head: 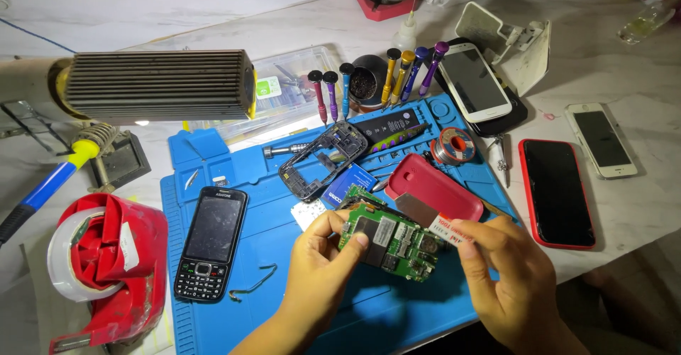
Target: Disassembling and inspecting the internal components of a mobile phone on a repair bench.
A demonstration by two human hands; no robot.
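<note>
Head view: left hand [319,256] pinches green circuit board [390,245], long axis left-right; right hand [507,270] pinches metal pry tool [425,217]

Three dark phone screens [557,192] right, keypad phone's screen [213,227] left

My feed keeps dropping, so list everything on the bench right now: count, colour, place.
circuit board: 1, green, held over mat
metal pry blade: 1, silver, red-white handle, at board edge
repair mat: 1, blue, centre
keypad phone: 1, black, mat left
phone frame: 1, dark, mat centre
back cover: 1, red, mat right
solder spool: 1, silver, mat top right
screwdrivers: 7, mixed colours, upright behind mat
smartphones: 3, red-cased, white, white, right
tape dispenser: 1, red, left
soldering iron: 1, blue-yellow, far left
left hand: holds board
right hand: holds blade
</note>
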